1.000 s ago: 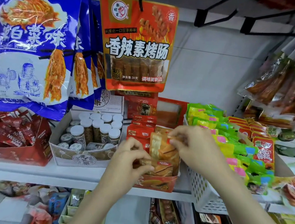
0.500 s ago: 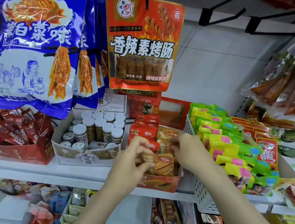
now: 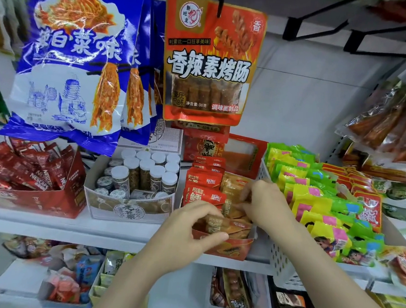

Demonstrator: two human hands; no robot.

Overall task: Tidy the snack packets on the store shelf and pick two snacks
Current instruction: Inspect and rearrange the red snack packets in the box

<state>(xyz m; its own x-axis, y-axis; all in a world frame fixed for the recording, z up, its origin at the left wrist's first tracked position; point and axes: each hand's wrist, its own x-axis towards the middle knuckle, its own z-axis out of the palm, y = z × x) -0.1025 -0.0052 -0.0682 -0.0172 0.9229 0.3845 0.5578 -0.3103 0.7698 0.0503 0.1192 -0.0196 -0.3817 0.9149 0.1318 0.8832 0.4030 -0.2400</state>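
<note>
Shelf: white store shelf (image 3: 121, 232).
Far left: red cardboard box of red sachets (image 3: 33, 201).
Next: pale cardboard tray of white-capped jars (image 3: 128, 210).
Middle: red open-front carton of orange snack packets (image 3: 228, 248).
Right: white perforated plastic basket of yellow-green packets (image 3: 279, 261).

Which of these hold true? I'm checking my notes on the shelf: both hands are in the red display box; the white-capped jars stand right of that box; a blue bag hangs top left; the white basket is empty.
1. Both hands work in the red cardboard display box: true; the left hand pinches a brown snack packet, and the right hand reaches among the packets.
2. The white-capped jars stand right of it: false, left.
3. A blue bag hangs top left: true.
4. The white perforated plastic basket is empty: false, it holds yellow-green packets.
</note>
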